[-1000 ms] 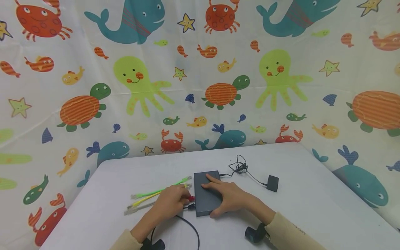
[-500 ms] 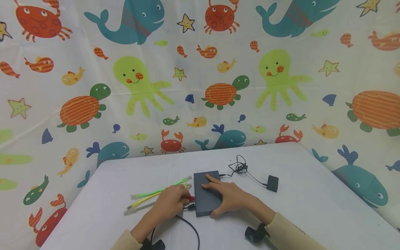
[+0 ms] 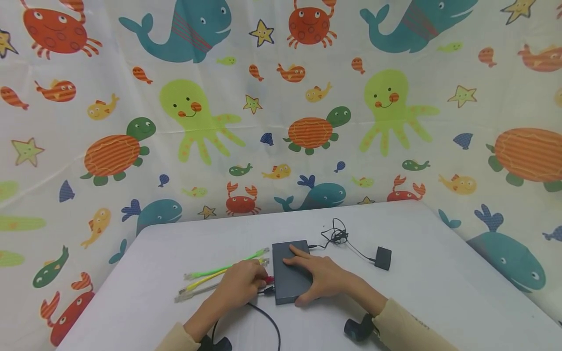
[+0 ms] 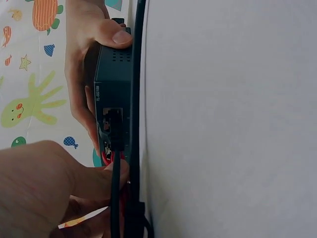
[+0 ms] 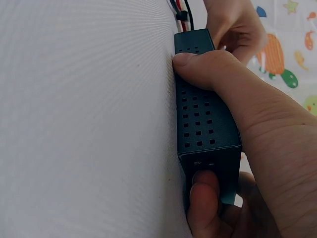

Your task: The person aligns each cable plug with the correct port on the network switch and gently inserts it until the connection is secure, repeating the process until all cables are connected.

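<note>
Currently, a dark box (image 3: 287,283) lies on the white desk (image 3: 448,282) at the lower centre of the head frame. The right hand (image 3: 324,277) clamps its grip round the box; the left hand (image 3: 239,283) has its grip pinched on a red cable (image 3: 270,279) at the box's left edge, near a yellow cable (image 3: 204,279).

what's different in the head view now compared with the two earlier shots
Nothing visibly changed: nothing moved, and nothing was taken hold of or let go. As before, the left hand pinches the red cable at the side of the dark box, which the right hand grips. The green cable, yellow cable and black adapter stayed put.
</note>
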### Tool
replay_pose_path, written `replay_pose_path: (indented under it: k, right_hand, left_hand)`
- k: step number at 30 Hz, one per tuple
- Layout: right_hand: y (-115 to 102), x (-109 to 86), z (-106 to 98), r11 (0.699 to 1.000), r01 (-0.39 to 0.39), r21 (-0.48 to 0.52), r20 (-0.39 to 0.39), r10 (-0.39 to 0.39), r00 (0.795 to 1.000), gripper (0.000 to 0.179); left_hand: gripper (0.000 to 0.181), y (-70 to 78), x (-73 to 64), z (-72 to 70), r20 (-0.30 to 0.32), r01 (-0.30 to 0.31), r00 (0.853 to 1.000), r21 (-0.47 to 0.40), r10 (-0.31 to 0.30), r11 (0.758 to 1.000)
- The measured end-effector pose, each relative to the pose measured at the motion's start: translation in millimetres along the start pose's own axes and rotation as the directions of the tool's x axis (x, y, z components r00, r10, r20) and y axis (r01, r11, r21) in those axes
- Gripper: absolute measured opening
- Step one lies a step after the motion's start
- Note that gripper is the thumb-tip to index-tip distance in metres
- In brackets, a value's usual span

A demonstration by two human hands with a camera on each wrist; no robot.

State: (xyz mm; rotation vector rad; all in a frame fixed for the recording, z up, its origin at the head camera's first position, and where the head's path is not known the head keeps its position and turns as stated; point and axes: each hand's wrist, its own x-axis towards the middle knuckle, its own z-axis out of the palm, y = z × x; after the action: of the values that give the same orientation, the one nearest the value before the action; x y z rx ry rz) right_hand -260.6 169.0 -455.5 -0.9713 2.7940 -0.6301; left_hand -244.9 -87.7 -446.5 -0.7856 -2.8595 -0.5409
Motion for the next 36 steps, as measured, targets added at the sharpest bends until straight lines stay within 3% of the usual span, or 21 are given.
replay_pose_path:
  k: [12, 26, 36]
  right_hand:
    - [-0.4, 0.0, -1.1, 1.0, 0.003, -0.003, -0.006, -0.003, 1.0, 0.094]
    - [0.1, 1.0, 0.0, 1.0, -0.003, -0.011, -0.003, 0.003, 1.0, 0.093]
    - [0.8, 1.4, 0.8, 1.0, 0.004, -0.008, -0.006, -0.004, 1.0, 0.093]
  left_hand:
    - [0.009, -0.9, -0.4, 0.3, -0.025, -0.042, 0.999, 0.037, 0.043, 0.998]
    - [0.011, -3.7, 0.9, 0.2, -0.003, -0.016, 1.0, -0.022, 0.016, 1.0]
    - [0.009, -1.9, -1.1, 0.2, -0.009, -0.035, 0.999, 0.017, 0.036, 0.999]
